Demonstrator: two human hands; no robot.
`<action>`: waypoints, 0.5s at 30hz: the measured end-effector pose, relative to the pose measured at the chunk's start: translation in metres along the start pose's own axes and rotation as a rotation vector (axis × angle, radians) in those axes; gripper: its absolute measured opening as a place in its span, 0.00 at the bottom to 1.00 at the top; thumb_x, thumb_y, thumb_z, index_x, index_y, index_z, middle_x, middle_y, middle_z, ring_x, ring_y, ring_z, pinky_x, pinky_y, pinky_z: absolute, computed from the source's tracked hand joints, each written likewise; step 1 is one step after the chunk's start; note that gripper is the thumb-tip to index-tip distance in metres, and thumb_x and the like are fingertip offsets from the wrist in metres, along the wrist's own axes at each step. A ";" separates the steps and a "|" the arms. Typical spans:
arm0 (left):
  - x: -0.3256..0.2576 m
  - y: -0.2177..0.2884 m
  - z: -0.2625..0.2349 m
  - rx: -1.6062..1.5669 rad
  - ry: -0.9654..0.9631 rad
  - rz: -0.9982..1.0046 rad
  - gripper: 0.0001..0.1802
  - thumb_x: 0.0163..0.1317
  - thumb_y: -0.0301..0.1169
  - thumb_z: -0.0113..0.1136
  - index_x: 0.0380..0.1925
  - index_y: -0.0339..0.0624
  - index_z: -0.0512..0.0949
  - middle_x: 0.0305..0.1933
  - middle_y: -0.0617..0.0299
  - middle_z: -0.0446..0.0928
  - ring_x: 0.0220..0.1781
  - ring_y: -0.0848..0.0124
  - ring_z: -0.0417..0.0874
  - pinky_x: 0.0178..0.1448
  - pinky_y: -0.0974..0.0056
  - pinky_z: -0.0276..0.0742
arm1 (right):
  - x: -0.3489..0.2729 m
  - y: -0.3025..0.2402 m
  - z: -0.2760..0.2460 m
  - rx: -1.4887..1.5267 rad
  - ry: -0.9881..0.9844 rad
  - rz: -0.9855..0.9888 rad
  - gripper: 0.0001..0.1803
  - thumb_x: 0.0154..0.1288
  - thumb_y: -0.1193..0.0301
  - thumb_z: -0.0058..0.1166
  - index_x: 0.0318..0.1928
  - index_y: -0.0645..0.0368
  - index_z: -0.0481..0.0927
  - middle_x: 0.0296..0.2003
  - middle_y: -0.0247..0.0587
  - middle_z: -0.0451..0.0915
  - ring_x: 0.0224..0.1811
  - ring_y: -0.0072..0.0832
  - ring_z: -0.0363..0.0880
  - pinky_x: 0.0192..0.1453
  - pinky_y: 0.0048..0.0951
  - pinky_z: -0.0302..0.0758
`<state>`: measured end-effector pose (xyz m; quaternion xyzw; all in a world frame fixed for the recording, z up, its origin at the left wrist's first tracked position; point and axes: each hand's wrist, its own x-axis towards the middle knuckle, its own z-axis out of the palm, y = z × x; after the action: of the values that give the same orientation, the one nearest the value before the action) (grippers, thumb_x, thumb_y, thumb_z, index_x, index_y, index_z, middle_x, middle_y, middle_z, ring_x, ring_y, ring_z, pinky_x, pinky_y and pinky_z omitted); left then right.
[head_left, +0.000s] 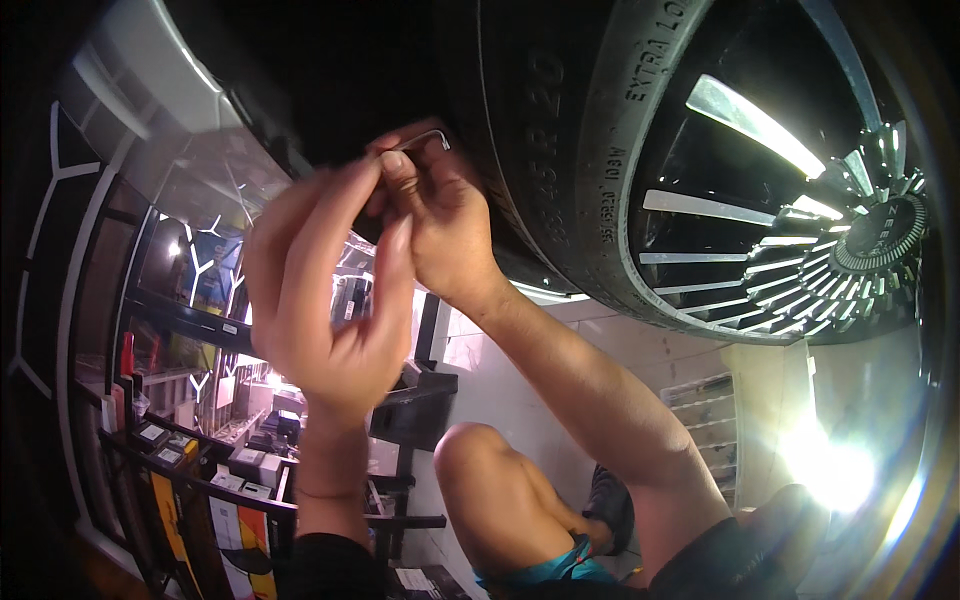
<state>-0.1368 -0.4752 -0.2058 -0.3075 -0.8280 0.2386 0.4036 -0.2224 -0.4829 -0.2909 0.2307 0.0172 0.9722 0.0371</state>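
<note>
In the wheel arch beside the tyre (545, 130), my right hand (445, 225) pinches a thin bent metal rod (420, 138). The rod's short, hooked end points down past the fingers; its other end is hidden by the fingertips. My left hand (325, 270) is raised alongside, a little blurred by motion. Its fingers stretch up toward the right fingertips, with the thumb apart from them. I cannot tell whether the left fingertips touch the rod.
A multi-spoke silver wheel rim (705, 205) fills the right side. Pale car bodywork (165, 60) curves at the upper left. Shelving with boxes (255, 465) stands at the lower left. My bent knee (475, 465) is below, and a bright lamp (835, 475) glares at the lower right.
</note>
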 end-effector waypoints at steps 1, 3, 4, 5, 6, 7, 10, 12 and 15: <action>0.014 -0.006 0.001 0.035 -0.053 0.100 0.20 0.59 0.24 0.73 0.53 0.38 0.84 0.50 0.55 0.85 0.55 0.59 0.85 0.61 0.56 0.77 | 0.001 0.002 0.001 0.083 -0.012 -0.021 0.07 0.83 0.69 0.51 0.51 0.59 0.77 0.35 0.30 0.76 0.40 0.15 0.75 0.44 0.20 0.74; 0.037 -0.014 0.006 0.142 -0.180 0.209 0.21 0.57 0.27 0.76 0.52 0.43 0.85 0.50 0.58 0.86 0.54 0.61 0.86 0.62 0.53 0.75 | 0.001 0.005 0.001 0.020 0.045 -0.014 0.10 0.79 0.69 0.56 0.52 0.63 0.77 0.39 0.35 0.79 0.43 0.20 0.78 0.49 0.26 0.78; 0.044 -0.016 0.010 0.177 -0.190 0.252 0.20 0.55 0.28 0.76 0.50 0.44 0.85 0.48 0.60 0.85 0.53 0.62 0.86 0.61 0.54 0.74 | 0.000 0.007 0.000 -0.084 0.047 -0.045 0.12 0.78 0.68 0.57 0.52 0.64 0.78 0.41 0.37 0.81 0.44 0.22 0.79 0.51 0.28 0.78; 0.049 -0.017 0.016 0.206 -0.202 0.269 0.19 0.53 0.30 0.76 0.47 0.46 0.86 0.46 0.62 0.85 0.52 0.62 0.85 0.61 0.55 0.74 | -0.003 0.007 -0.001 -0.170 0.051 -0.080 0.13 0.77 0.68 0.59 0.52 0.64 0.78 0.43 0.39 0.82 0.46 0.24 0.80 0.53 0.29 0.78; 0.052 -0.018 0.020 0.234 -0.214 0.285 0.18 0.52 0.31 0.76 0.45 0.48 0.86 0.44 0.64 0.85 0.52 0.63 0.85 0.60 0.56 0.73 | -0.005 0.008 -0.003 -0.261 0.058 -0.073 0.14 0.75 0.67 0.61 0.53 0.65 0.78 0.46 0.42 0.83 0.48 0.26 0.81 0.55 0.31 0.79; 0.055 -0.019 0.024 0.248 -0.190 0.348 0.14 0.51 0.33 0.76 0.38 0.47 0.85 0.41 0.64 0.84 0.46 0.63 0.85 0.56 0.56 0.74 | -0.005 0.008 -0.005 -0.267 0.063 -0.075 0.16 0.72 0.69 0.63 0.53 0.66 0.79 0.50 0.45 0.84 0.50 0.28 0.82 0.57 0.32 0.79; 0.056 -0.021 0.025 0.245 -0.213 0.363 0.10 0.50 0.32 0.74 0.33 0.46 0.85 0.37 0.65 0.83 0.40 0.64 0.84 0.51 0.56 0.75 | -0.005 0.007 -0.008 -0.276 0.016 -0.116 0.16 0.70 0.70 0.64 0.52 0.66 0.79 0.48 0.46 0.85 0.49 0.29 0.83 0.55 0.33 0.80; 0.055 -0.021 0.023 0.248 -0.230 0.369 0.12 0.49 0.31 0.77 0.34 0.44 0.85 0.38 0.64 0.84 0.40 0.62 0.85 0.52 0.55 0.77 | -0.004 0.005 -0.009 -0.361 0.020 -0.019 0.18 0.68 0.69 0.65 0.53 0.67 0.79 0.46 0.46 0.86 0.48 0.29 0.83 0.53 0.34 0.80; 0.058 -0.022 0.023 0.267 -0.230 0.413 0.09 0.51 0.32 0.74 0.30 0.44 0.84 0.34 0.64 0.82 0.38 0.63 0.84 0.49 0.57 0.76 | -0.004 0.003 -0.007 -0.373 0.061 0.025 0.20 0.67 0.68 0.66 0.53 0.67 0.79 0.44 0.48 0.86 0.47 0.29 0.83 0.52 0.33 0.80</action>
<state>-0.1903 -0.4536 -0.1740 -0.3848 -0.7493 0.4564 0.2867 -0.2219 -0.4862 -0.2986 0.1903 -0.1653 0.9654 0.0665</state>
